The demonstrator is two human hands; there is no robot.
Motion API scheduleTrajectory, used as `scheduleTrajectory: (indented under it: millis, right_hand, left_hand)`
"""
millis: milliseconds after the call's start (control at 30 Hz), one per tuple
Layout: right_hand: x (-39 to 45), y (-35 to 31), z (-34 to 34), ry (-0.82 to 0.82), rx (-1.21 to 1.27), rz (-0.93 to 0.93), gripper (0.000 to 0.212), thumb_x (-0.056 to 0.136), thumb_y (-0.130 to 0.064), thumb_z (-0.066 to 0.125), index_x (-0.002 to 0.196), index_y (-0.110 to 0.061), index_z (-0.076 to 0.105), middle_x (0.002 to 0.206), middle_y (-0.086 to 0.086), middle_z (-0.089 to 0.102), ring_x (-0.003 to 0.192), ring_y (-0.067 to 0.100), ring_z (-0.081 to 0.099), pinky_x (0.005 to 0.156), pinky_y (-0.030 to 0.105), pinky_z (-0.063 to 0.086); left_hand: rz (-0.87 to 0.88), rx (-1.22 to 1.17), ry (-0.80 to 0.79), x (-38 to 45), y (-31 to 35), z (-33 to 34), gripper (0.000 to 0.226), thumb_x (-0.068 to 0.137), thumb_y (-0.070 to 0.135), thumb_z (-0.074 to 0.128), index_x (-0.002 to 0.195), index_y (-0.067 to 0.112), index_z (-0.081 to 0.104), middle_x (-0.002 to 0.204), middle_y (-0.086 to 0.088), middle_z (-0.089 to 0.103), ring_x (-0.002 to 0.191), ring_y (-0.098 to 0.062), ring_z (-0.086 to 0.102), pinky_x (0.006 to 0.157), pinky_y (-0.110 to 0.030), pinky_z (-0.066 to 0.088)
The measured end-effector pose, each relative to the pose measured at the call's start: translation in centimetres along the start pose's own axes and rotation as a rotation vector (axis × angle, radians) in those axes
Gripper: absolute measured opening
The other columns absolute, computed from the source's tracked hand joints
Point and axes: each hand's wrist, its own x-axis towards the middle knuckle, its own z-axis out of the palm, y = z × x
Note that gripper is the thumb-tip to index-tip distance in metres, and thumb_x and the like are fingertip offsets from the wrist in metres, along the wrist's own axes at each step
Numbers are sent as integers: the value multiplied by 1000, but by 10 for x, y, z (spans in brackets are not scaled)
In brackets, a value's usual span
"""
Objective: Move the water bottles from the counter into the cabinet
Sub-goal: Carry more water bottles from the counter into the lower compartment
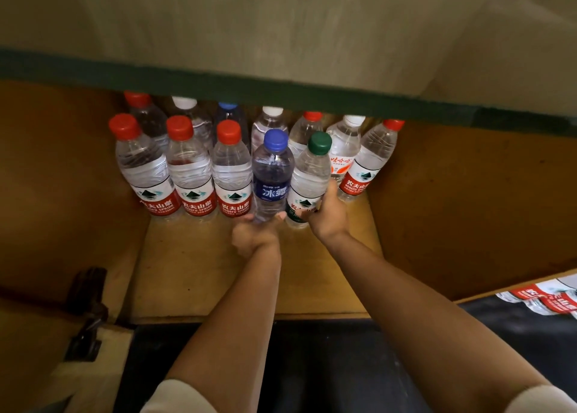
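Gripping blue-cap bottle (pixel 272 175) — left hand (pixel 254 233); right hand (pixel 327 214) clasps green-cap bottle (pixel 309 178) (shelf front (pixel 203 272) bare).

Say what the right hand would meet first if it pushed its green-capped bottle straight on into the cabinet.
Probably the white-capped bottle behind; the right hand holds the green-capped bottle just before it, though depth is unclear.

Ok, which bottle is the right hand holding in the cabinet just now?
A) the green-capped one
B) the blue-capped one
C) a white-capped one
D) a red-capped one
A: the right hand wraps the lower part of the green-capped bottle, while the left hand grips the base of the blue-capped bottle beside it.
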Motion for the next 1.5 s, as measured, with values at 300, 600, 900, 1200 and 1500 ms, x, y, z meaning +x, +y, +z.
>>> scheduleTrajectory:
  millis: [300,600,900,1200,1500]
  right_hand:
    - [7,-2,0,10,-49,-27,68,78,-8,69,133,-15,29,126,13,58,118,33,53,96,43,46]
    - [9,0,-7,-75,-55,-35,72,77,-20,72,133,-18,27,127,10,58,116,31,54,94,46,46]
    - [-30,25,-31,-167,192,36,84,81,-8,67,144,-23,14,140,8,43,128,25,42,96,31,38]
    - [-132,86,-113,-454,147,-89,29,86,-5,58,104,-28,58,87,-14,60,84,-2,59,81,12,46]
    - [-168,193,-230,-242,321,116,31,87,1,55,97,-27,62,84,2,68,73,8,66,67,17,50]
  left_hand:
    - [36,-9,1,9,3,7,52,58,24,86,102,8,64,107,-8,69,96,-25,64,60,-23,40]
    - [98,112,-14,9,-1,5,45,64,35,81,100,19,59,100,-1,67,82,-22,59,58,-26,37]
    - [177,57,-139,-22,-23,-11,31,88,4,54,118,9,57,119,-11,62,110,-29,58,100,-43,45]
    - [219,61,-424,-127,-73,-43,16,88,4,55,95,17,63,95,0,65,87,-12,59,71,-27,44]
    - [270,254,-594,-214,-130,5,27,90,2,52,87,24,67,80,1,72,73,-12,66,66,-25,48]
